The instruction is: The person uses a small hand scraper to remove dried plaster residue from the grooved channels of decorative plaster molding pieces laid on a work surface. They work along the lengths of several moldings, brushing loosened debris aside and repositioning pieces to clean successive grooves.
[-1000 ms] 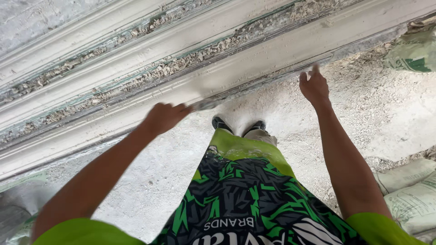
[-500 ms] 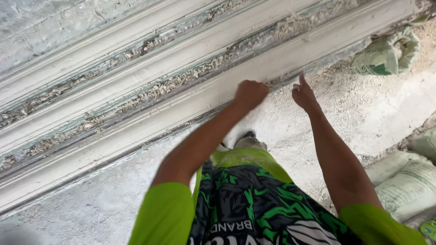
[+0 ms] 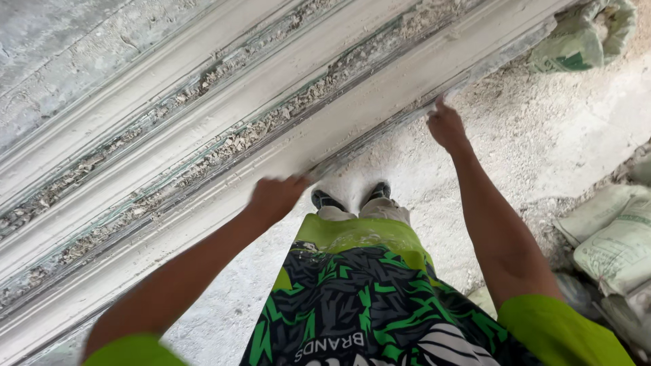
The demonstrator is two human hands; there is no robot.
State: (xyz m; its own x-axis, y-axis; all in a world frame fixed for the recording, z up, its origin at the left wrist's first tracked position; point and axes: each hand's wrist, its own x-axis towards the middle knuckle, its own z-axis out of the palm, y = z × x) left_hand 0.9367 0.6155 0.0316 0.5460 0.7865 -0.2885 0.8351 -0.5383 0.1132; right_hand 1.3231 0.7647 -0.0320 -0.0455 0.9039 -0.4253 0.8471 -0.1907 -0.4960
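Observation:
A long white plaster moulding [image 3: 380,102] runs diagonally across the view on a dusty bench, with crumbly rubble in the grooves behind it [image 3: 224,146]. My left hand [image 3: 274,196] is closed at the moulding's near edge, and what looks like a thin flat blade [image 3: 325,168] sticks out from it against the plaster. My right hand [image 3: 446,125] is further right along the same edge, fingertips resting on the plaster and holding nothing. My arms wear green sleeves.
My feet in dark shoes [image 3: 349,196] stand on a floor covered in white dust [image 3: 542,142], close to the bench. A green and white sack [image 3: 583,41] lies at the top right. More sacks [image 3: 617,240] are stacked at the right.
My left hand slid right along the moulding edge, close to my right hand, then came back left. My right hand stayed on the edge.

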